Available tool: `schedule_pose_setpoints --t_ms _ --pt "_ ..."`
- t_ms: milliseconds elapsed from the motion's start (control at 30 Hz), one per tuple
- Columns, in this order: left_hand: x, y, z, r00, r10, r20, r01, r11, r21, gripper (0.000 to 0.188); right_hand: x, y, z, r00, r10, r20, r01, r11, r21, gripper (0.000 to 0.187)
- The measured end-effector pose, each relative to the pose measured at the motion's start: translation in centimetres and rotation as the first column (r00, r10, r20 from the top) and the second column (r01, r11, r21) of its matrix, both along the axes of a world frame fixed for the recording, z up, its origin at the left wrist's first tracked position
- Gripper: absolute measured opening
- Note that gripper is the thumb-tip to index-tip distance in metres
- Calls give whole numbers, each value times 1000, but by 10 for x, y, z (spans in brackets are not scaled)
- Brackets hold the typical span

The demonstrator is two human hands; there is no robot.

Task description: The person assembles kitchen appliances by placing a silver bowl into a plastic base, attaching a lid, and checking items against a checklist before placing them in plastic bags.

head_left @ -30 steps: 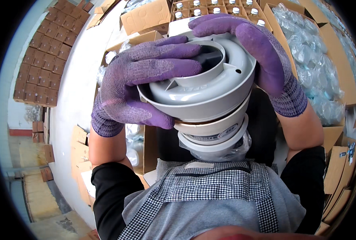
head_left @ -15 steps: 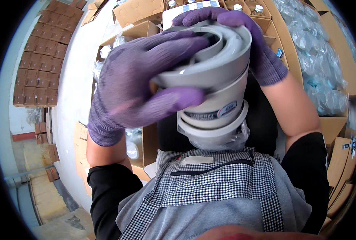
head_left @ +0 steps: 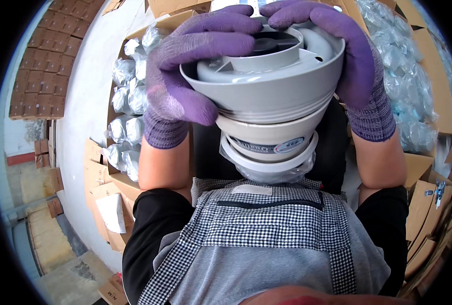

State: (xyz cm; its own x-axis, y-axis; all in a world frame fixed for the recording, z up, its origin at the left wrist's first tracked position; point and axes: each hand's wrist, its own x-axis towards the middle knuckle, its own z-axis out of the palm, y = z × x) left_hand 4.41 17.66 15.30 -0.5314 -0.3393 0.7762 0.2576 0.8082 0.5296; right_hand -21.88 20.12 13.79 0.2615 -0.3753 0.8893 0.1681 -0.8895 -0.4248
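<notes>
A grey, funnel-shaped plastic vessel point(head_left: 266, 94) is held up in front of my chest, wide end up. Inside its broad rim sit a smaller ring and a dark round part point(head_left: 274, 43). Lower down, a pale collar bears an oval label, and clear plastic film point(head_left: 274, 173) wraps the narrow bottom end. My left hand point(head_left: 200, 56), in a purple-coated glove, grips the left side, thumb outside and fingers over the rim. Around the right side curls my gloved right hand point(head_left: 345, 51). The vessel's far side is hidden.
At left, an open carton point(head_left: 127, 38) holds several plastic-wrapped items point(head_left: 129, 127). Clear-bagged items point(head_left: 401, 76) fill a carton at right. Brown boxes point(head_left: 45, 71) are stacked against the far left wall. Flattened cardboard point(head_left: 421, 213) leans at lower right.
The vessel's wide end has tilted, showing more of its inside. My left hand has moved from across the front to the left rim, and my right hand has come down the right side.
</notes>
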Motion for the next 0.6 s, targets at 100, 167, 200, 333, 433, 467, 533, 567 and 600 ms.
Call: schedule_pose_setpoints --t_ms 100,167,200,333,433,467,533,567,600 --pt "5 -1 14 999 6 49 -5 1000 -27 68 -1 -10 2 997 58 44 -57 998 -17 20" --pt "5 -6 23 996 39 85 -34 998 -57 68 0 -14 1 1000 19 16 -17 996 -84 17" --pt "4 -9 26 996 -1 88 8 997 -71 69 0 -15 2 1000 4 1 -4 994 -111 17" --pt "3 -13 27 987 21 157 -7 996 -92 82 0 -15 7 1000 -6 -22 2 983 -185 16" --pt "8 -16 26 991 -22 135 37 994 -106 83 0 -22 5 998 59 -12 -60 981 -184 17" --pt "10 -17 27 990 -34 136 48 994 -103 80 -1 -25 2 996 86 -8 -86 980 -182 18" --pt "11 -18 31 989 -58 135 71 993 -98 73 0 -34 -6 987 161 5 -158 972 -175 22" --pt "10 -17 35 985 -52 163 74 989 -129 72 1 -38 -10 979 204 14 -199 966 -167 25" --pt "8 -13 41 980 -47 191 79 984 -160 70 1 -42 -13 966 255 29 -248 957 -152 29"
